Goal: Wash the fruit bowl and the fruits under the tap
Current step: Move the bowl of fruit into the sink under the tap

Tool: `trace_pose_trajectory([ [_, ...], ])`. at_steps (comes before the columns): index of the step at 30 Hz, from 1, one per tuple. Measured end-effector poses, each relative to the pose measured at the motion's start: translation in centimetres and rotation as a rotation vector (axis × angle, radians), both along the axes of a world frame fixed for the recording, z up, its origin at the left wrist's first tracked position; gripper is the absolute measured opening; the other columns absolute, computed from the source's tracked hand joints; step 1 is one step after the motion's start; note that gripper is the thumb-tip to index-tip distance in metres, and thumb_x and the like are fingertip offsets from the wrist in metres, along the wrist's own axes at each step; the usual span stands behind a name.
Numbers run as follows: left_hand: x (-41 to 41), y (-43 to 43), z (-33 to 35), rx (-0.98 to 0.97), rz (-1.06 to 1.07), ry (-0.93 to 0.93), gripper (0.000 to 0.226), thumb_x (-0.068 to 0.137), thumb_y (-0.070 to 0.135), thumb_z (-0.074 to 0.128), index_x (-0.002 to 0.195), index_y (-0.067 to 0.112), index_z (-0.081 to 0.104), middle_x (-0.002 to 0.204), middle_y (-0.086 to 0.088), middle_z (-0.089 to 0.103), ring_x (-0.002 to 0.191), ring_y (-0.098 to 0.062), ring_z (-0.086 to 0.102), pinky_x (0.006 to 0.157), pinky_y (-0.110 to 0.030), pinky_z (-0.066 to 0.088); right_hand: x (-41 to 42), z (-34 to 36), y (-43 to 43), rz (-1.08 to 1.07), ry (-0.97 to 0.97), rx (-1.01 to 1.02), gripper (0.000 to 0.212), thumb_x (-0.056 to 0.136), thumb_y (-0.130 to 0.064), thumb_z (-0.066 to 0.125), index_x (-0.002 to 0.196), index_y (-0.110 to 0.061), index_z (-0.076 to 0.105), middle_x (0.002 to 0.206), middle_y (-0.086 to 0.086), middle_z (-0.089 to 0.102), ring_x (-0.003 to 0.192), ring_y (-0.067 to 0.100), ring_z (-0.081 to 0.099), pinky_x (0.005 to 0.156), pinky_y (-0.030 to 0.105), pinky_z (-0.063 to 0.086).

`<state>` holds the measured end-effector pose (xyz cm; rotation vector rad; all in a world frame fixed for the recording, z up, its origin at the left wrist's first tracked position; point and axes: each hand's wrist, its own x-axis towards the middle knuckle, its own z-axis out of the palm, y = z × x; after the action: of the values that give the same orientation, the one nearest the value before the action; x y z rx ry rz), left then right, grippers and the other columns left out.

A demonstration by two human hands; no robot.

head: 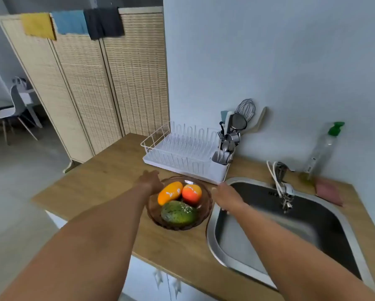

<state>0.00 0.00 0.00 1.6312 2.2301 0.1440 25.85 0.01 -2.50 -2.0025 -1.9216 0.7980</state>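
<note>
fruit bowl [182, 227]: lies between both hands. rightward of left hand [150, 181], at its rim, nearer, grip blurred, cannot tell; leftward of right hand [225, 196], fingers loose, holding nothing.

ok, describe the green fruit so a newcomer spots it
On the counter, left of the sink, stands a brown bowl. The green fruit lies at its near side. Only it is dark and speckled; the yellow fruit and orange fruit behind are bright.

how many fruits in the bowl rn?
3, all in the fruit bowl: yellow-orange fruit back left, red-orange fruit back right, green fruit in front. A smaller one could be hidden beneath them.
</note>
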Motion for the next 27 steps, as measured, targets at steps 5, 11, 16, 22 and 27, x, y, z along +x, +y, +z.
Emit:
trace_pose_trajectory([
  [5,-1.6,-2.1,-2.9,-0.061,0.100,-0.141,0.071,0.091,0.029,0.054,0.156,0.020,0.026,0.154,-0.012,0.040,0.130,-0.033,0.052,0.098,-0.044,0.052,-2.1,-1.7,-2.2,-0.095,0.127,-0.150,0.028,0.097,-0.027,0.035,0.118,-0.010,0.042,0.086,0.019,0.068,0.058,0.032,0.068,0.051,0.032,0.055],
  [11,-2.0,-3.7,-3.9,-0.060,0.184,-0.403,0.046,0.092,0.019,0.053,0.137,0.012,0.051,0.126,-0.019,0.062,0.083,-0.037,0.071,0.060,-0.042,0.061,-3.7,-4.1,-3.2,-0.251,0.361,-0.188,0.045,0.091,-0.012,0.030,0.134,-0.022,0.036,0.091,0.016,0.070,0.045,0.026,0.065,0.038,0.027,0.047],
  [16,-2.8,-4.3,-4.5,0.012,0.153,-0.553,0.032,0.079,0.030,0.061,0.102,0.008,0.065,0.068,-0.013,0.071,0.059,-0.030,0.072,0.059,-0.044,0.062,-4.0,-5.1,-3.4,-0.322,0.446,-0.132,0.050,0.087,-0.008,0.030,0.132,-0.023,0.047,0.102,0.017,0.070,0.042,0.028,0.066,0.034,0.025,0.045],
  [22,-1.4,-3.3,-4.8,0.060,0.039,-0.590,0.022,0.085,0.012,0.058,0.107,0.013,0.062,0.070,-0.019,0.073,0.056,-0.033,0.072,0.050,-0.041,0.060,-1.5,-5.3,-5.4,-0.400,0.475,-0.018,0.031,0.091,-0.005,0.034,0.100,-0.018,0.061,0.078,0.013,0.069,0.042,0.027,0.062,0.030,0.025,0.039],
  [27,2.7,-2.7,-4.5,0.053,-0.084,-0.640,0.022,0.081,0.005,0.056,0.099,0.017,0.059,0.066,-0.019,0.072,0.056,-0.036,0.071,0.056,-0.050,0.061,2.3,-5.3,-7.5,-0.493,0.480,0.019,0.028,0.091,-0.004,0.037,0.097,-0.017,0.061,0.075,0.014,0.070,0.038,0.019,0.059,0.033,0.025,0.037],
])
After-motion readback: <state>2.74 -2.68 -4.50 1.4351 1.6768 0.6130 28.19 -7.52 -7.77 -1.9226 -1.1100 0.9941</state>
